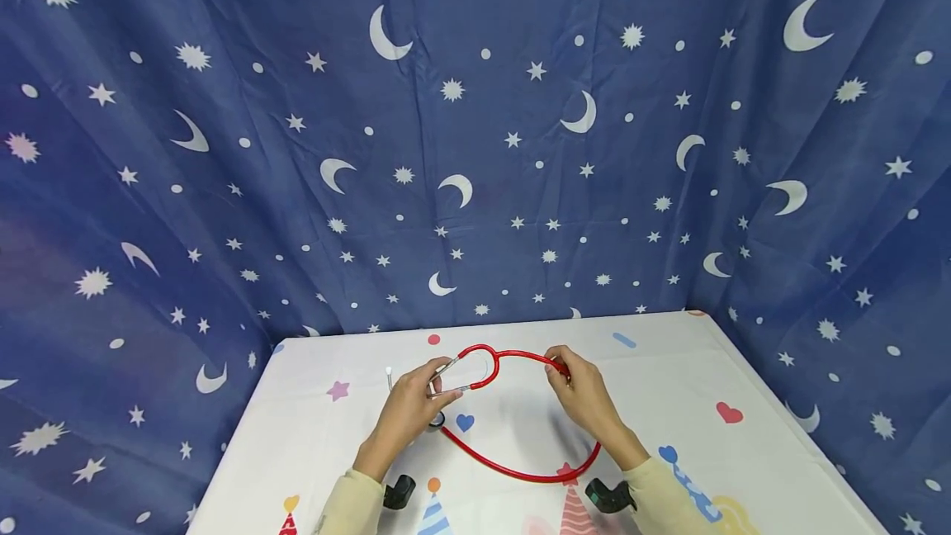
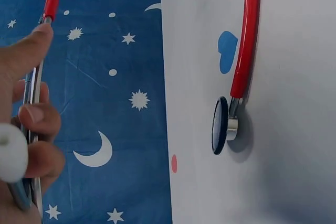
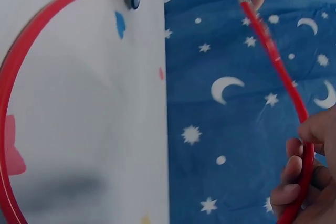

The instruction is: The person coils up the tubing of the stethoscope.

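Left hand (image 1: 410, 403) grips metal tubes (image 2: 38, 74); right hand (image 1: 583, 395) grips red tube (image 1: 523, 353). Only the left wrist view clearly shows the silver back (image 2: 232, 129) of the round end (image 2: 219, 127).

Left grip (image 1: 411, 399), fingers (image 2: 47, 121) curled, raised; right grip (image 1: 583, 393) likewise, well apart; forearms (image 1: 352, 504) extended forward.

No text, label, brand, number or sign can be read on the red stethoscope (image 1: 531, 478), the white desk cover (image 1: 654, 386) or the blue curtain (image 1: 513, 205); the marks on the small red party hat (image 1: 288, 525), lower left, are too small to tell
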A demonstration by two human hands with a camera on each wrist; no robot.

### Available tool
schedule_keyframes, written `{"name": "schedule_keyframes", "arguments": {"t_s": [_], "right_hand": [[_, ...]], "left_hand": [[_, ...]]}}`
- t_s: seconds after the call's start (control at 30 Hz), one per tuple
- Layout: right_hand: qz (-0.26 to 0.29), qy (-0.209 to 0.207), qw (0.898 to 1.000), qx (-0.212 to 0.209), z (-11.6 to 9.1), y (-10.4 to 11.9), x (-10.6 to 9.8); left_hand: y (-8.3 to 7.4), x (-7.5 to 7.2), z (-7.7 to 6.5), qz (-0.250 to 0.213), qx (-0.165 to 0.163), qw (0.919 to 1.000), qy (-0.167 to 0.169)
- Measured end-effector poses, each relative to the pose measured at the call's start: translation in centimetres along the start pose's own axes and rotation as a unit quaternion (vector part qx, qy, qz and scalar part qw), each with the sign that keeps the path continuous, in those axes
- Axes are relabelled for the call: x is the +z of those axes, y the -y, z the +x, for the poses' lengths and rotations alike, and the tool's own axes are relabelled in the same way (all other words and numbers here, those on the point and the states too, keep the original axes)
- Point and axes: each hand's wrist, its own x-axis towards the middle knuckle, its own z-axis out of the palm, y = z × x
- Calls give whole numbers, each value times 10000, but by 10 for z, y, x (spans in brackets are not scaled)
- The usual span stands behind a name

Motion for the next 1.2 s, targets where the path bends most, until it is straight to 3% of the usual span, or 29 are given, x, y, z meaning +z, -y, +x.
{"name": "schedule_keyframes", "arguments": {"t_s": [0.2, 0.33, 0.57, 0.9, 1.03, 1.2], "right_hand": [[-139, -318, 9970, -696, -5, 13, -11], [-259, -456, 9922, -1128, -7, 19, -21], [-157, -370, 9821, -1842, -5, 23, -36], [158, -335, 9558, -2917, 16, 37, -46], [311, -316, 9483, -3143, 23, 48, -47], [319, -209, 9477, -3169, 28, 59, -47]], "left_hand": [[-3, -1, 0, 367, 163, 9992, -59], [-5, -1, 1, 534, 379, 9978, 79], [-11, -2, -4, 514, 740, 9955, 295], [-21, -4, -15, 471, 1111, 9922, 309], [-26, -7, -18, 402, 1412, 9888, 266], [-32, -11, -20, 367, 1778, 9830, 272]]}}
